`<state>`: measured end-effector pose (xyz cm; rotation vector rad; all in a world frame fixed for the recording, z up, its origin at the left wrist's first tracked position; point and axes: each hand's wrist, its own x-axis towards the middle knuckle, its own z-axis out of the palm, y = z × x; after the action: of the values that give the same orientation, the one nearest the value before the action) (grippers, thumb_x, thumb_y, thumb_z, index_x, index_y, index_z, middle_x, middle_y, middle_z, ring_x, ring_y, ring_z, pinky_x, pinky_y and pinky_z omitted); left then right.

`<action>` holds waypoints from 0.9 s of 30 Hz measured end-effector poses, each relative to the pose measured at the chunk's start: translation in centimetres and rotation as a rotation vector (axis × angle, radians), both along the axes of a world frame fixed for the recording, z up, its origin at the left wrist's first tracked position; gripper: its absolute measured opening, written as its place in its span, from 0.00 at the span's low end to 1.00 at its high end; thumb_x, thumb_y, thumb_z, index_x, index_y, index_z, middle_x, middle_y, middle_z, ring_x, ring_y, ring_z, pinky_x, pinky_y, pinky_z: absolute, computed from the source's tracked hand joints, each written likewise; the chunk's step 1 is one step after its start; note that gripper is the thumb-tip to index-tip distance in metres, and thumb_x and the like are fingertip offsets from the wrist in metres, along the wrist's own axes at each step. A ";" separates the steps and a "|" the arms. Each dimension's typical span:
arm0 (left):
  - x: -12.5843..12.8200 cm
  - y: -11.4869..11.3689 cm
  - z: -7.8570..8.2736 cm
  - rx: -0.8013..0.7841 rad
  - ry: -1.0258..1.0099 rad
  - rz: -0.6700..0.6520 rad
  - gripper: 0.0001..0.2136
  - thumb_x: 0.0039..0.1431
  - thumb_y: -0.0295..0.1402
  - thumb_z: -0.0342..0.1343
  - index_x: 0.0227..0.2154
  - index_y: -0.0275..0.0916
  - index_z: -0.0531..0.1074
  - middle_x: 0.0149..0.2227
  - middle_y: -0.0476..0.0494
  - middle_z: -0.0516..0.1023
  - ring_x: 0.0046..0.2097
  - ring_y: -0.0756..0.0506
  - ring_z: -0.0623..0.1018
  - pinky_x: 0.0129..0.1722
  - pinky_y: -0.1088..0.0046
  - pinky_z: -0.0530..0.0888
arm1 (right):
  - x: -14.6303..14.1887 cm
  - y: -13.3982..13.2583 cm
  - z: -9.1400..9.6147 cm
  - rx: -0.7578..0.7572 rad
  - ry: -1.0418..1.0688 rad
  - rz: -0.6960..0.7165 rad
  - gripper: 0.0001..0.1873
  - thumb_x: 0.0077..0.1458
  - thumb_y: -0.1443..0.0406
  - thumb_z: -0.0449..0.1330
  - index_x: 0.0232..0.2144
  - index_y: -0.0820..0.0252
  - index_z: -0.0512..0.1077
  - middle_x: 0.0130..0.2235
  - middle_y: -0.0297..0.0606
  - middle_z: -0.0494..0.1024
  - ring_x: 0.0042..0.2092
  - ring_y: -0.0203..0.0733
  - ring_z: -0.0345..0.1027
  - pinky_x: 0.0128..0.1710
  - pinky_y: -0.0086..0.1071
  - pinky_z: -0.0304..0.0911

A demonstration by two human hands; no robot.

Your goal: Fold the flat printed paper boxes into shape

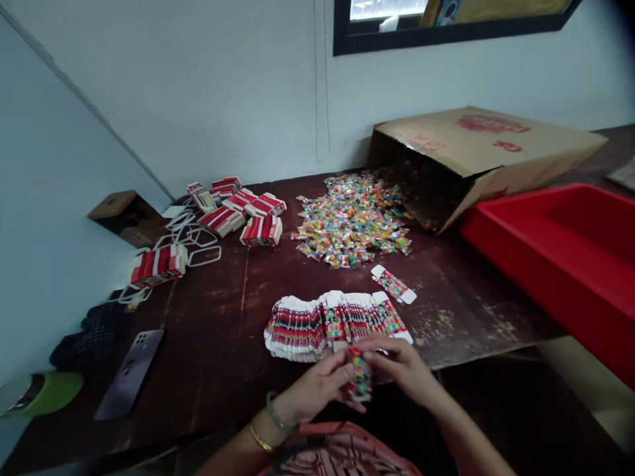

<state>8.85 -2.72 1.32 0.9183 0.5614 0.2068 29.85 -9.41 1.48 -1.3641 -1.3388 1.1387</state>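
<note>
A small printed candy box (360,378), red with colourful patterns, is held between my two hands close to my body. My left hand (327,383), with bangles on its wrist, grips the box along its side. At its upper end the fingers of my right hand (397,367) are closed around the top. Just beyond my hands lies a long fanned row of flattened candy boxes (297,327). One loose flat box (394,284) rests apart, behind the row's right end. Farther back is a heap of small wrapped candies (352,221).
An open cardboard carton (496,142) lies on its side at the back right, beside a red plastic bin (555,264). Bundles of flat boxes (260,230) and white bands (204,254) sit at the left. A phone (129,373) and a green-rimmed cup (57,393) are nearer.
</note>
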 end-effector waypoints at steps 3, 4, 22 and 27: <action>0.0 0.2 -0.3 0.093 0.028 -0.074 0.22 0.59 0.43 0.55 0.54 0.43 0.69 0.55 0.37 0.70 0.55 0.39 0.70 0.49 0.60 0.71 | 6.4 -4.0 1.9 -0.245 -0.197 0.082 0.12 0.56 0.55 0.61 0.35 0.54 0.80 0.36 0.41 0.81 0.38 0.45 0.74 0.40 0.33 0.68; -0.1 0.5 -0.5 0.113 0.056 -0.067 0.21 0.59 0.43 0.56 0.53 0.42 0.69 0.54 0.37 0.71 0.54 0.40 0.71 0.49 0.61 0.71 | 8.2 -4.9 2.3 -0.309 -0.269 0.082 0.12 0.55 0.55 0.61 0.33 0.55 0.80 0.34 0.40 0.81 0.35 0.45 0.74 0.36 0.32 0.68; 0.9 0.1 -1.2 0.124 0.181 -0.037 0.18 0.57 0.42 0.58 0.47 0.37 0.72 0.43 0.39 0.76 0.43 0.44 0.75 0.42 0.67 0.70 | 13.1 9.5 -5.3 -0.326 -0.685 -0.666 0.18 0.33 0.60 0.71 0.25 0.62 0.70 0.35 0.49 0.75 0.44 0.59 0.66 0.45 0.50 0.58; 1.6 0.8 -1.9 0.104 0.045 0.167 0.30 0.51 0.51 0.60 0.54 0.42 0.68 0.52 0.36 0.73 0.53 0.38 0.72 0.50 0.60 0.69 | 5.7 5.4 -2.9 -0.048 -0.501 -0.640 0.19 0.58 0.50 0.50 0.31 0.58 0.67 0.32 0.39 0.75 0.35 0.43 0.70 0.36 0.33 0.65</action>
<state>10.47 -1.93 -0.56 0.9795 0.6746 0.3693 35.59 -4.02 -1.39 -2.0070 -1.0639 0.4096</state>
